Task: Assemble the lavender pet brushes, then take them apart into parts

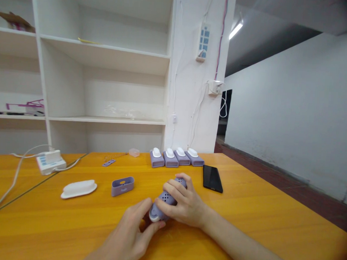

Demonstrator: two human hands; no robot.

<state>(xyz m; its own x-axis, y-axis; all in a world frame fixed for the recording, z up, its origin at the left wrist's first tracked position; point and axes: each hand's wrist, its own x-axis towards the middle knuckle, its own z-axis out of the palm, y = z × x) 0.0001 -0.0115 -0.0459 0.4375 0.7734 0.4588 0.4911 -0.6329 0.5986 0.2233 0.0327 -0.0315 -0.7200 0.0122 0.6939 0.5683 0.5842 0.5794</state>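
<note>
My right hand point(184, 202) is wrapped round a long purple plastic part with small round holes point(165, 198), held tilted just above the table. At its near end, where a white edge shows, the thumb and fingers of my left hand point(136, 229) pinch it. Much of the part is hidden under my right fingers. To the left lies a hollow purple oval shell point(122, 190) with a hole in it. Farther left is a white oval piece with a flat rim point(79, 188).
Several purple boxes topped with white pieces point(171, 161) line the table's back. A black phone point(213, 178) lies right of them. A white power strip point(50, 162) with cables stands back left. A small flat purple piece point(109, 163) and a translucent item point(134, 152) lie behind.
</note>
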